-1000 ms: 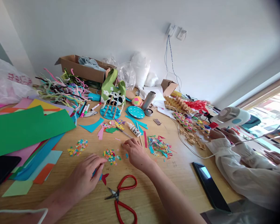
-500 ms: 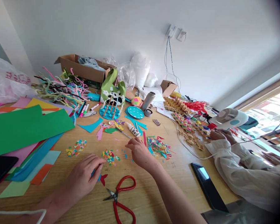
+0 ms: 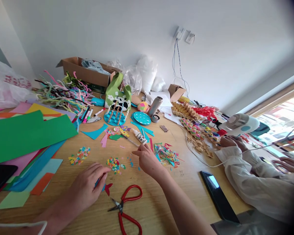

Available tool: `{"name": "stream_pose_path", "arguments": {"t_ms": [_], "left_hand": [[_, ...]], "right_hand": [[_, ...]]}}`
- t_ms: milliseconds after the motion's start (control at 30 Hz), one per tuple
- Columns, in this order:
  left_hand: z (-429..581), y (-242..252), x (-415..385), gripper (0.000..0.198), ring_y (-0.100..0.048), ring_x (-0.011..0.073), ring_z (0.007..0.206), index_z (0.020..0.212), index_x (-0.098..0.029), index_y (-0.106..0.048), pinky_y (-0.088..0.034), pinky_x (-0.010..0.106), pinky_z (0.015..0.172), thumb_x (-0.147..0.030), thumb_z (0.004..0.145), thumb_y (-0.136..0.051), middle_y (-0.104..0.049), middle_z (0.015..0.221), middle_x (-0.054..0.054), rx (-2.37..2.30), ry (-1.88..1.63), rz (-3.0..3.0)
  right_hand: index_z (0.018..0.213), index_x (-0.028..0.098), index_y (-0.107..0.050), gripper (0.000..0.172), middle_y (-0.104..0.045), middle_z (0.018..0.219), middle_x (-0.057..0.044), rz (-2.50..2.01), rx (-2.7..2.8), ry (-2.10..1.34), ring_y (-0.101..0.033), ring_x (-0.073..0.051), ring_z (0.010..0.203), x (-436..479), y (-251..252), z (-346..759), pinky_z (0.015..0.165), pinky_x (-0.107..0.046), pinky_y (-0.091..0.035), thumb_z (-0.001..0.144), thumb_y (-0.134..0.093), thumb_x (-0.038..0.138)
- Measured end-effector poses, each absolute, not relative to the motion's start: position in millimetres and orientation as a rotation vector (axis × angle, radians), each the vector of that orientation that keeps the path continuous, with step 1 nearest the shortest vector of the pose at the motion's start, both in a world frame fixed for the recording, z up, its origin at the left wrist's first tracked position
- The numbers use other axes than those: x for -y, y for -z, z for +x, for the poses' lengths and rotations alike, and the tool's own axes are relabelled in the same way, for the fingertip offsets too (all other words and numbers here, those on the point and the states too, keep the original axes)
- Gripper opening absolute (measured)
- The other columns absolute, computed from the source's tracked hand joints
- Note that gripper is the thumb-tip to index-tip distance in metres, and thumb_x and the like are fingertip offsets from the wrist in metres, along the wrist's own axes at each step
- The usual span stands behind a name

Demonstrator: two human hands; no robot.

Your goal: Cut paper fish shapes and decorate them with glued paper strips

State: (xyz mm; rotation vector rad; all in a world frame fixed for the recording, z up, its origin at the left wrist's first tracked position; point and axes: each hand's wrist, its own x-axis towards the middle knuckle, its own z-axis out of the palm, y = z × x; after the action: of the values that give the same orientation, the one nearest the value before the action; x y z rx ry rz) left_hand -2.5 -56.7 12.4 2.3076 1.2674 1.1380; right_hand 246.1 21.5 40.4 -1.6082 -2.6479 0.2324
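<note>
My left hand [image 3: 91,182] is closed on a blue paper piece with a red tail [image 3: 108,189], low over the wooden table. My right hand [image 3: 148,160] is at the middle, its index finger extended left beside small blue scraps [image 3: 131,164]; its other fingers are curled, and whether they hold the thin stick near them is unclear. A white glue bottle [image 3: 139,136] lies just beyond it. Colourful paper dots [image 3: 115,165] lie between my hands. Red-handled scissors [image 3: 121,206] lie open nearer me. A fish shape of dots [image 3: 80,156] lies left.
Coloured paper sheets [image 3: 31,133] cover the left side. Mixed paper scraps [image 3: 167,154] and a black phone [image 3: 219,195] are on the right. Another person's sleeves [image 3: 250,176] reach in there, near a white fan [image 3: 242,124]. A steel flask [image 3: 155,106] stands behind.
</note>
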Motion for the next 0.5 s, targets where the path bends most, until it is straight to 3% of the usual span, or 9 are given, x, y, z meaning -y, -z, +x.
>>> {"name": "stream_pose_path", "arguments": {"t_ms": [167, 333, 500], "left_hand": [[-2.4, -12.8, 56.4, 0.018, -0.065, 0.0147, 0.078, 0.094, -0.023, -0.064, -0.052, 0.024, 0.07, -0.017, 0.089, -0.047, -0.068, 0.083, 0.002, -1.263, -1.162, 2.322], [-3.3, -12.6, 55.3, 0.018, -0.065, 0.0158, 0.079, 0.092, -0.022, -0.064, -0.052, 0.026, 0.071, -0.018, 0.09, -0.046, -0.069, 0.082, 0.002, -1.281, -1.168, 2.32], [-2.6, -12.0, 57.6, 0.019, -0.064, 0.0149, 0.08, 0.097, -0.022, -0.063, -0.051, 0.024, 0.072, -0.016, 0.09, -0.046, -0.068, 0.085, 0.002, -1.248, -1.141, 2.317]], "right_hand": [[0.123, 0.017, -0.063, 0.05, -0.056, 0.099, -0.012, -1.72, 2.603, -0.171, -0.047, -0.025, 0.102, -25.5, -37.1, 242.4, 0.088, -0.034, -0.04, 0.08, -0.043, 0.0], [0.109, 0.021, -0.071, 0.043, -0.058, 0.096, -0.01, -1.598, 2.689, -0.252, -0.049, -0.023, 0.095, -11.0, -44.7, 243.5, 0.085, -0.033, -0.041, 0.079, -0.046, 0.002], [0.124, 0.018, -0.061, 0.05, -0.059, 0.117, -0.01, -1.452, 2.704, -0.217, -0.046, -0.024, 0.111, -0.7, -48.0, 240.4, 0.093, -0.035, -0.04, 0.08, -0.044, 0.001]]}}
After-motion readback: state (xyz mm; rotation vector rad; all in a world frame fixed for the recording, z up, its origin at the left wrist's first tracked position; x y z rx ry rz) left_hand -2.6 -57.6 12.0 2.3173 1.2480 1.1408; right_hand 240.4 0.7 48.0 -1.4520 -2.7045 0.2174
